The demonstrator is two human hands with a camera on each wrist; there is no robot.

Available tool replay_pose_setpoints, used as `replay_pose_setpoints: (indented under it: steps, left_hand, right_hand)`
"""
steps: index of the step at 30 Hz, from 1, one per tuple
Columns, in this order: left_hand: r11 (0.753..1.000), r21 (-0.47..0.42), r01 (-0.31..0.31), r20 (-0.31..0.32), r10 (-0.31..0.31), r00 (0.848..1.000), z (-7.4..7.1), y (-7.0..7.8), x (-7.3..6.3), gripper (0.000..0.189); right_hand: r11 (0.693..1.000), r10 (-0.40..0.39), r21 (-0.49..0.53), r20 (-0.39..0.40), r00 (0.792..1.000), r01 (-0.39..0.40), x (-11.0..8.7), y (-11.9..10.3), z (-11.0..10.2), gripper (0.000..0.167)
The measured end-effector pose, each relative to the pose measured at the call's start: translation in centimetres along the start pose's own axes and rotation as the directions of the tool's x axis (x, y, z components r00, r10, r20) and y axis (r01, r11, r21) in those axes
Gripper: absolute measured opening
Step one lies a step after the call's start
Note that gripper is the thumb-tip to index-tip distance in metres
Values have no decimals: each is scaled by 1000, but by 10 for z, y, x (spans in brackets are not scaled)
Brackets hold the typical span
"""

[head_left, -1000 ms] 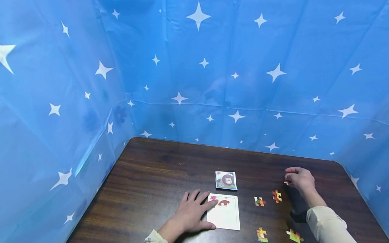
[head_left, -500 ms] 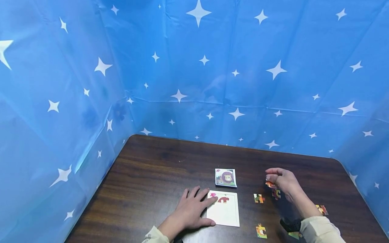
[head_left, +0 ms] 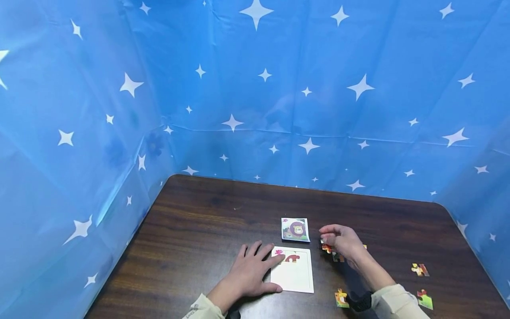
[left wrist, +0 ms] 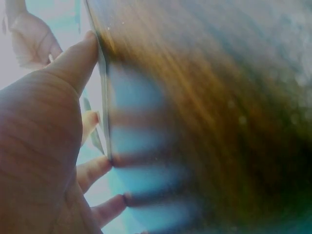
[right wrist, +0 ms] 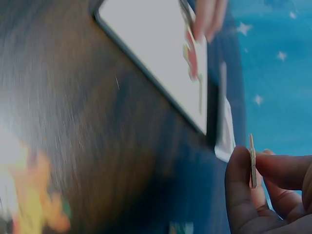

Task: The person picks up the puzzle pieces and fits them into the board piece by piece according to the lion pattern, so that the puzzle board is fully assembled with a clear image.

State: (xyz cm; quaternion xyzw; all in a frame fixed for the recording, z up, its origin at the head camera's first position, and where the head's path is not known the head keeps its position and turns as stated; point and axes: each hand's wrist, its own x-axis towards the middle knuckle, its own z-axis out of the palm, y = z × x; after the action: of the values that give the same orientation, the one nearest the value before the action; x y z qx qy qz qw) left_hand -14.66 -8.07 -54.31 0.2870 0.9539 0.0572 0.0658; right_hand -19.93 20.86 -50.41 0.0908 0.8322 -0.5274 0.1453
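Right hand (head_left: 343, 243) pinching a piece (head_left: 326, 248) on edge, just right of the board (head_left: 294, 279); left hand (head_left: 250, 274) flat, fingers spread, nearer, steadying the board's left edge.

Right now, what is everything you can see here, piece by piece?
puzzle board: one, white, on the table's near middle, one red and pink piece fitted at its top left.
lion picture card: one, just behind the board.
loose puzzle pieces: three clear, multicoloured, at the right and near edge; others half hidden under the right hand.
table: one, dark brown wood.
backdrop: blue with white stars, around the table.
left hand: flat, fingers on the board's left edge.
right hand: pinching a held puzzle piece.
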Motion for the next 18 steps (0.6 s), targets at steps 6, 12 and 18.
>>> replay_pose_setpoints:
  steps: [6,12,18]
  left_hand:
    - [1000,-3,4,14,-4,1000,-1,0,1,79]
    - [1000,-5,-1,-1,1,1000,-1,0,1,79]
    - [1000,-6,-3,-17,3,1000,0,0,0,78]
  right_hand:
    - [1000,-20,0,4,1000,20,-1,-5,33,23]
    - [999,-47,-11,-37,998,46,-7,-6,57,21]
    - [994,-86,-68,-91,992,79,-11,-3,70,16]
